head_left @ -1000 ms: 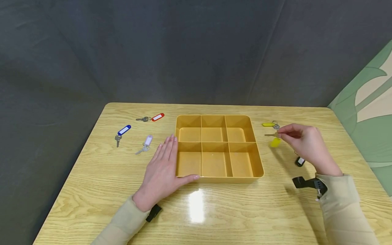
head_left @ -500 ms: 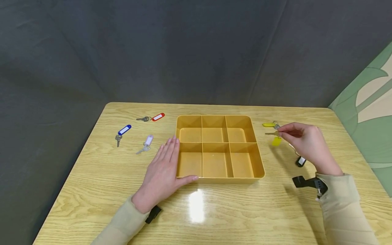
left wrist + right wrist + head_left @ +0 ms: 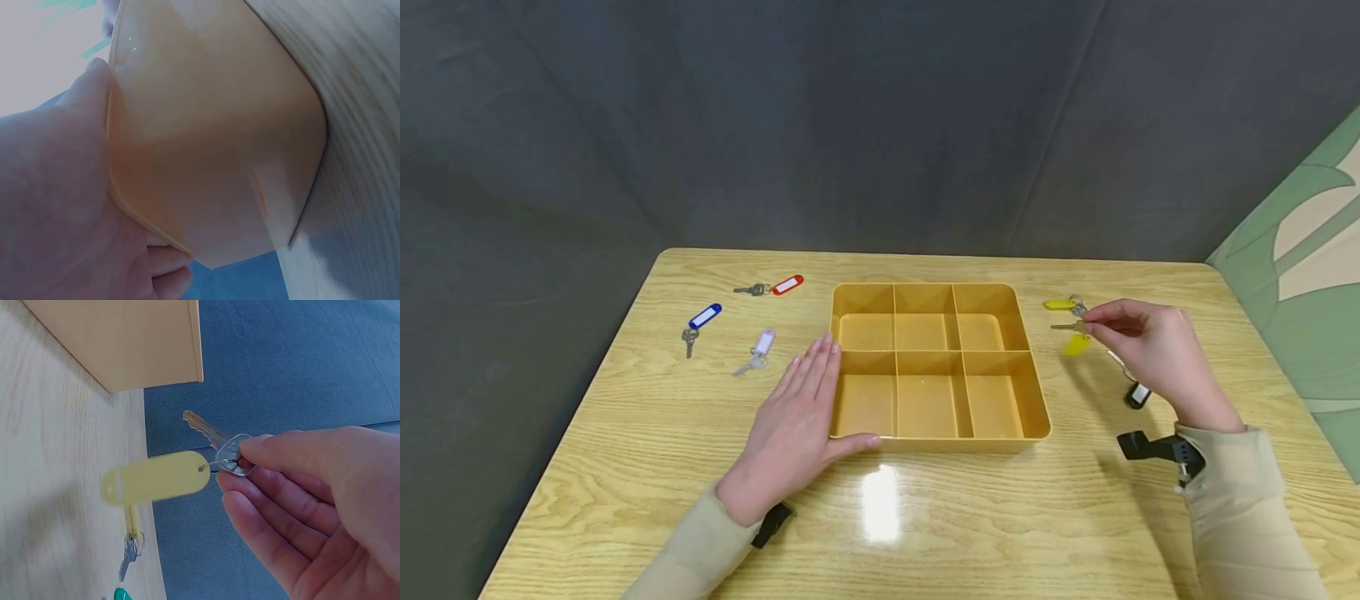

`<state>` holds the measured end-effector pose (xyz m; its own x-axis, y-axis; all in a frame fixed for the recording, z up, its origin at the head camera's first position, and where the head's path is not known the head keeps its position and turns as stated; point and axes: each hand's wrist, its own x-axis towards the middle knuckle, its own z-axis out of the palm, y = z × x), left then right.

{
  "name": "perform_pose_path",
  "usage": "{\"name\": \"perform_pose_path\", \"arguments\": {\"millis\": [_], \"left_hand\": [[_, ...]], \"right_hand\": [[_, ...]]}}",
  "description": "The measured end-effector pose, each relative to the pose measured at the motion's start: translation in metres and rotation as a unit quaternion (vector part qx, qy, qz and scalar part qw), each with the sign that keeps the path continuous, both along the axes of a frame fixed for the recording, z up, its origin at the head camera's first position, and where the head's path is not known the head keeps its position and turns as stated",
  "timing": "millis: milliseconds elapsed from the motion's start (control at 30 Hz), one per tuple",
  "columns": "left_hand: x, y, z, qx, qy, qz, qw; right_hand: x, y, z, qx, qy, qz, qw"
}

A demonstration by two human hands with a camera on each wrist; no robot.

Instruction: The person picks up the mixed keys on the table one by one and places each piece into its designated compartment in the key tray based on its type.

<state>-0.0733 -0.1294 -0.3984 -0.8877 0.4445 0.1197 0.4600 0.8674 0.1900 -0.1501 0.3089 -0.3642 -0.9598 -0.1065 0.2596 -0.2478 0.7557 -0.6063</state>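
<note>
My right hand (image 3: 1153, 350) pinches a key (image 3: 205, 429) by its head, between thumb and fingertips, above the table right of the box. A yellow key tag (image 3: 164, 477) dangles from the key's ring. The blade points left toward the yellow-orange box (image 3: 936, 445), which has several compartments with nothing in them. Along the box's left side lie the straight fingers of my left hand (image 3: 793, 417), its thumb stretched over the front rim. The left wrist view shows this hand's thumb and palm against the box wall (image 3: 212, 137).
Behind the held key lies another key with a yellow tag (image 3: 1059, 305). A black tag (image 3: 1138, 395) is partly under my right hand. Left of the box are keys with red (image 3: 787, 285), blue (image 3: 705, 316) and pale lilac (image 3: 765, 341) tags. A dark cloth (image 3: 880, 125) hangs behind the table.
The dangling yellow tag has swung slightly. Both hands keep nearly the same place and hold, and the head view has shifted only a little.
</note>
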Motion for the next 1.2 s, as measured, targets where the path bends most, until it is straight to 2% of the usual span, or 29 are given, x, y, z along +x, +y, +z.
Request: {"name": "perform_pose_path", "arguments": {"millis": [267, 533, 867, 967, 1200], "left_hand": [[-0.002, -0.005, 0.001, -0.005, -0.003, -0.022, 0.9997], [-0.003, -0.007, 0.001, -0.001, 0.001, -0.029, 0.9996], [-0.002, 0.002, -0.001, 0.016, -0.008, 0.008, 0.9998], [-0.003, 0.004, -0.001, 0.009, 0.001, 0.014, 0.9999], [-0.004, 0.007, 0.001, -0.007, -0.013, 0.029, 0.9995]], "right_hand": [[0.0, 0.001, -0.001, -0.002, 0.007, 0.0, 1.0], [0.0, 0.001, 0.0, -0.003, 0.0, -0.006, 1.0], [0.001, -0.001, 0.005, -0.005, -0.012, -0.01, 0.9999], [0.0, -0.001, 0.006, -0.007, -0.011, -0.009, 0.9999], [-0.002, -0.002, 0.009, -0.011, 0.009, -0.005, 0.9999]]}}
